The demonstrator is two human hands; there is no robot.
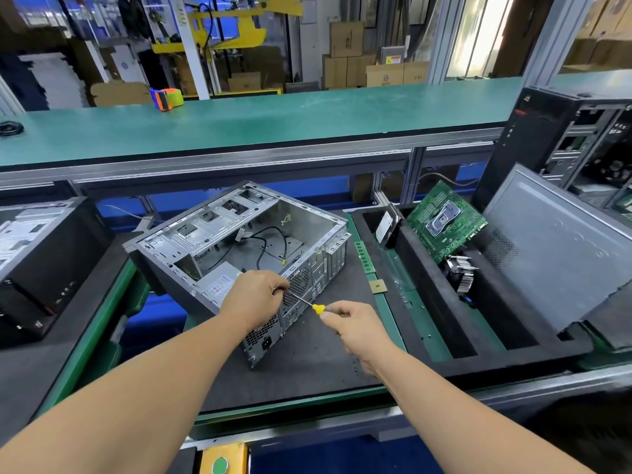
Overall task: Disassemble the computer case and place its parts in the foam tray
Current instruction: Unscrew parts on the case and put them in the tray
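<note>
An open grey computer case [239, 234] lies on its side on the dark mat, its back panel facing me. The power supply [219, 282] sits in its near corner, with black cables loose inside. My right hand [355, 326] grips the yellow handle of a screwdriver [309, 304], whose tip points at the back panel. My left hand [254, 295] rests on the case's rear top edge, fingers curled at the screwdriver shaft. The black foam tray [420, 268] to the right holds a green motherboard [444, 220], a hard drive [386, 227] and a heatsink fan [461, 271].
A memory stick [364, 256] and a CPU chip [377, 286] lie on the mat between case and tray. The grey side panel [561, 248] leans in the tray's right slot. Other black computer towers stand at far left [44, 265] and far right [564, 138].
</note>
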